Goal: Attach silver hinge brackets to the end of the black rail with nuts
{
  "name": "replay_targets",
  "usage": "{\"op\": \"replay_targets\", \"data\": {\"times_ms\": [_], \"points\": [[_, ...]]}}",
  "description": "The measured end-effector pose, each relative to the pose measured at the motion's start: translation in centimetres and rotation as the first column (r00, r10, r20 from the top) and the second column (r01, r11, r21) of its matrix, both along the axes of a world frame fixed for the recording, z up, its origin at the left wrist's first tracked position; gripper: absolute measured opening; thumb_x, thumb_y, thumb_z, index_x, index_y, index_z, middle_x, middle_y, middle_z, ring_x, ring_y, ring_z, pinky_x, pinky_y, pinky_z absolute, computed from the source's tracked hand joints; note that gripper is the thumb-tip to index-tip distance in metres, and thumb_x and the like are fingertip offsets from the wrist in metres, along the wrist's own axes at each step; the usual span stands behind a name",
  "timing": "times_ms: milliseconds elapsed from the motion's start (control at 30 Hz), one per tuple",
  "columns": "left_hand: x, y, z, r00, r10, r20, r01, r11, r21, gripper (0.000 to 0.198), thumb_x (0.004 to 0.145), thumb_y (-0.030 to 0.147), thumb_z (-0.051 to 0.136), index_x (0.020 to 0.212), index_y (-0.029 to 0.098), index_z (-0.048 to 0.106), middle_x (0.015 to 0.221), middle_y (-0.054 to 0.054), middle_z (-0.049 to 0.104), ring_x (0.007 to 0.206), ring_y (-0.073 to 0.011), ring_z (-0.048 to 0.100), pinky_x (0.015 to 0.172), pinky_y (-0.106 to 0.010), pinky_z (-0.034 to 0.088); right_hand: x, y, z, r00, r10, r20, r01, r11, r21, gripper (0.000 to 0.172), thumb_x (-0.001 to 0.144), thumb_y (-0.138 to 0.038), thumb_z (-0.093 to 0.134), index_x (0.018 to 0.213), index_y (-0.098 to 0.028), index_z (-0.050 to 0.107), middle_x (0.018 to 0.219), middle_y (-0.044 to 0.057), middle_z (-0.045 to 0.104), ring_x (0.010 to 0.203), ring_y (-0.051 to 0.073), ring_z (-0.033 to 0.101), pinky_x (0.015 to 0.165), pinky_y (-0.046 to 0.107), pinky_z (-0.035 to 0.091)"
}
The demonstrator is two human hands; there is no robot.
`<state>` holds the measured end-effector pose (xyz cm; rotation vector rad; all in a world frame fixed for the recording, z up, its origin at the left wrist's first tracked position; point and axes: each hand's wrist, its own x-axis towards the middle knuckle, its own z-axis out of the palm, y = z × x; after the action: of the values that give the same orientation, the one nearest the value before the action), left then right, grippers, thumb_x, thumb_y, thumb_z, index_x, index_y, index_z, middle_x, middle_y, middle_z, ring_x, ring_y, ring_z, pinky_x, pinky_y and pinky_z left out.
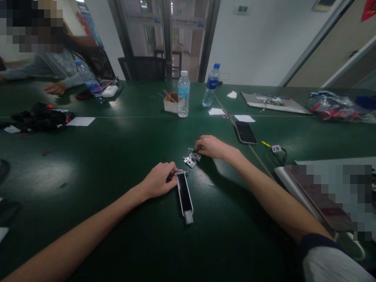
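Observation:
A long black device with a white frame (184, 192) lies on the green table, a pale block at its near end. My left hand (160, 179) has its fingers closed on the far end of this device, beside a small metal rod. Just beyond it is a little group of silver metal plates (191, 159) with small loose parts around them. My right hand (212, 147) is at the right edge of the plates, fingertips pinched together and pointing down; what they hold, if anything, is too small to tell.
A phone (245, 132) lies to the right beside a cable. Two water bottles (183, 96) (211, 86) and a small box (170, 103) stand farther back. A laptop (320, 196) is at the right. A person (49, 62) sits at the far left, near another bottle (89, 81).

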<state>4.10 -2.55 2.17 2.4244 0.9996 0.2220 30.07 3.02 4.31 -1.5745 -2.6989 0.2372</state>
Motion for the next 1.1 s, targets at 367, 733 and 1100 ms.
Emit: {"op": "replay_targets", "data": {"times_ms": [367,733,1100], "points": [[0.1,-0.1,0.1,0.999,-0.02,0.048,0.018,0.999,0.028,0.018,0.087,0.028,0.048,0.095,0.015,0.057,0.082,-0.004,0.059,0.073,-0.0182,0.052,0.073,-0.034,0.042,-0.5,-0.3,0.1,0.999,-0.032,0.035,0.034,0.999,-0.04,0.021,0.085,-0.018,0.057,0.1,-0.018,0.071,0.102,0.011,0.063,0.093,0.022,0.06,0.078,0.029,0.042],[0.0,0.0,-0.2,0.999,-0.014,0.04,0.013,1.0,0.023,0.017,0.088,0.029,0.048,0.095,0.015,0.056,0.084,-0.004,0.06,0.074,-0.0182,0.053,0.073,-0.033,0.042,-0.7,-0.4,-0.2,0.993,-0.095,0.065,0.096,0.995,-0.008,0.019,0.083,-0.022,0.055,0.09,-0.012,0.07,0.095,0.013,0.066,0.086,0.022,0.062,0.07,0.029,0.043],[0.0,-0.1,0.3,1.0,0.014,-0.017,-0.014,1.0,0.006,0.019,0.089,0.032,0.047,0.096,0.016,0.057,0.087,-0.004,0.06,0.074,-0.0181,0.052,0.072,-0.033,0.042,-3.0,-3.1,2.9,0.981,0.036,-0.19,-0.098,0.941,-0.324,0.014,0.083,-0.022,0.057,0.088,-0.015,0.069,0.08,0.003,0.07,0.068,0.013,0.06,0.06,0.023,0.039]]}}
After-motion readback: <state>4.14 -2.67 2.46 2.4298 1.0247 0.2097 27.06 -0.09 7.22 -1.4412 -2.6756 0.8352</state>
